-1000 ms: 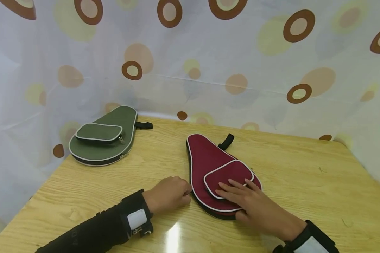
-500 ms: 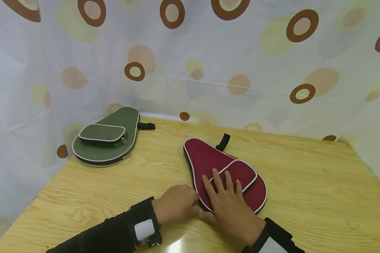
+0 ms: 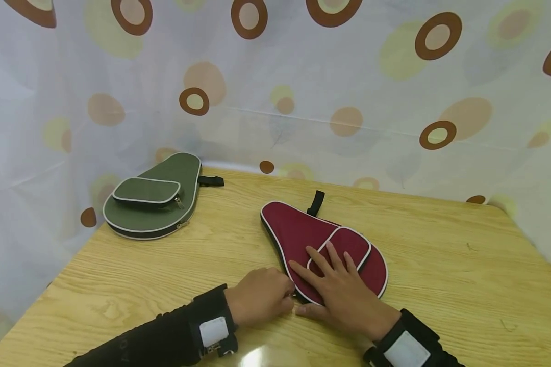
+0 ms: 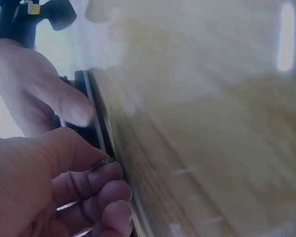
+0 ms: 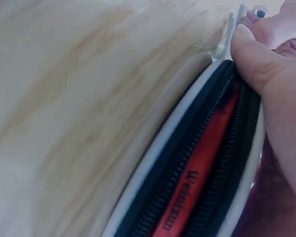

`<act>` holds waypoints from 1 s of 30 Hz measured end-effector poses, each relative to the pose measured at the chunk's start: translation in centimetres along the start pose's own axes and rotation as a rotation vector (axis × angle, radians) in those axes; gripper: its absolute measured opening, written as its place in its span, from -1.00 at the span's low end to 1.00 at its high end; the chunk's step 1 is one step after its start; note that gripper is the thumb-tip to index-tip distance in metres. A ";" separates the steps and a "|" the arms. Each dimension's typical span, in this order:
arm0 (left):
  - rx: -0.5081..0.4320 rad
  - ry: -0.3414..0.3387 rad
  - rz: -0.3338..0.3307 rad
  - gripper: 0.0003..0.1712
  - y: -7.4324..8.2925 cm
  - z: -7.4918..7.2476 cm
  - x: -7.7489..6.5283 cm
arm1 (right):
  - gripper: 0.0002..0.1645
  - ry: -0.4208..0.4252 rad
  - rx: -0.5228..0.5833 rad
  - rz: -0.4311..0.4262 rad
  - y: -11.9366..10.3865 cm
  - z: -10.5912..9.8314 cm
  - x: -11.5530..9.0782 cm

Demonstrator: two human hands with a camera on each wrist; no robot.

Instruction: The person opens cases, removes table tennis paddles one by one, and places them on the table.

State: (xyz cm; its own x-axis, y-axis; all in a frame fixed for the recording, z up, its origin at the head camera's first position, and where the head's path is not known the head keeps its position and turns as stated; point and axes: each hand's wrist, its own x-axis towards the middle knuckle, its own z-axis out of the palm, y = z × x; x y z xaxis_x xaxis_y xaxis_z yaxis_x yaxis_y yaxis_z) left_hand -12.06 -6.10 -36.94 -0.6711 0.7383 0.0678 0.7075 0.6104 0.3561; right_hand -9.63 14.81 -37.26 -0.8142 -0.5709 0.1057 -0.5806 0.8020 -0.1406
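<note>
A dark red table tennis paddle case (image 3: 289, 229) with white piping lies on the table, its narrow end pointing away and to the left. Along its near edge, my left hand (image 3: 261, 297) pinches a small metal zipper pull (image 4: 106, 162) between thumb and curled fingers. My right hand (image 3: 349, 298) lies spread over the case and its front pocket (image 3: 351, 244), thumb beside the left hand. From the right wrist, the case's zipper stands parted, and a red strip (image 5: 195, 173) with black lettering shows between the black teeth.
A green paddle case (image 3: 165, 216) with a small pocket lies at the back left of the wooden table (image 3: 441, 265). A black strap (image 3: 317, 202) sticks out from the red case's far side. Behind the table hangs a patterned white curtain (image 3: 303, 66).
The red case has turned, its narrow end swinging left. My right hand has shifted left across it, fingers now pointing more away. The left hand has moved slightly right and nearer, still at the edge.
</note>
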 end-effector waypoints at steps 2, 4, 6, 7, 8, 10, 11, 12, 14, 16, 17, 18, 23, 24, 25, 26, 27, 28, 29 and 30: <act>0.008 0.013 -0.009 -0.70 -0.2 0.0 0.1 | -0.14 0.001 0.020 -0.017 0.2 -0.2 -0.2; 0.010 0.025 -0.020 -0.71 -0.5 -0.1 0.1 | -0.20 -0.001 0.032 -0.038 0.4 -0.4 -0.4; 0.003 0.034 -0.033 -0.72 -0.7 -0.1 0.2 | -0.26 -0.008 0.055 -0.057 0.6 -0.5 -0.5; -0.005 0.037 -0.037 -0.73 -0.8 -0.2 0.2 | -0.29 -0.015 0.068 -0.060 0.8 -0.6 -0.5; -0.009 0.039 -0.037 -0.73 -0.9 -0.3 0.2 | -0.31 -0.019 0.081 -0.063 0.9 -0.7 -0.6; -0.015 0.041 -0.042 -0.74 -1.1 -0.4 0.3 | -0.35 -0.024 0.108 -0.071 1.1 -0.8 -0.7; -0.011 0.044 -0.042 -0.74 -1.2 -0.4 0.4 | -0.37 -0.025 0.115 -0.074 1.2 -0.9 -0.8; -0.007 0.047 -0.041 -0.73 -1.3 -0.4 0.5 | -0.39 -0.023 0.116 -0.079 1.3 -1.0 -0.8; -0.001 0.052 -0.040 -0.73 -1.5 -0.4 0.6 | -0.43 -0.017 0.107 -0.089 1.4 -1.1 -1.0; 0.002 0.056 -0.038 -0.71 -1.7 -0.4 0.7 | -0.46 -0.015 0.091 -0.098 1.5 -1.1 -1.0; 0.000 0.055 -0.035 -0.70 -1.8 -0.3 0.8 | -0.47 -0.014 0.082 -0.101 1.6 -1.1 -1.1; -0.006 0.054 -0.035 -0.68 -1.9 -0.3 0.8 | -0.48 -0.015 0.076 -0.103 1.6 -1.1 -1.1; -0.003 0.061 -0.035 -0.67 -2.1 -0.3 1.0 | -0.48 -0.003 0.057 -0.133 2.1 -0.9 -1.4; -0.002 0.061 -0.041 -0.67 -2.1 -0.3 1.0 | -0.48 0.006 0.055 -0.146 2.2 -0.8 -1.5; -0.001 0.060 -0.044 -0.68 -2.2 -0.4 1.0 | -0.47 0.014 0.055 -0.158 2.3 -0.8 -1.6; -0.005 0.059 -0.050 -0.68 -2.2 -0.4 1.1 | -0.46 0.024 0.052 -0.170 2.5 -0.7 -1.7; -0.010 0.056 -0.055 -0.68 -2.2 -0.4 1.1 | -0.45 0.034 0.046 -0.183 2.6 -0.7 -1.8; -0.009 0.057 -0.056 -0.68 -2.3 -0.4 1.1 | -0.45 0.042 0.046 -0.193 2.8 -0.6 -2.0; -0.014 0.054 -0.061 -0.68 -2.3 -0.5 1.2 | -0.45 0.048 0.042 -0.203 3.0 -0.6 -2.1; -0.017 0.056 -0.062 -0.68 -2.4 -0.5 1.2 | -0.44 0.051 0.043 -0.207 3.2 -0.5 -2.2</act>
State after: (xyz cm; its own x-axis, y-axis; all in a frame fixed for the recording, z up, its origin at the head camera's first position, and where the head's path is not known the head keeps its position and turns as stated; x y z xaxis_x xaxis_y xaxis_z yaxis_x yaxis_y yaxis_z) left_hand -14.62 -6.82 -37.25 -0.7250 0.6819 0.0969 0.6607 0.6489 0.3772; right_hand -9.70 18.66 -37.43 -0.6768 -0.7123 0.1859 -0.7360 0.6595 -0.1528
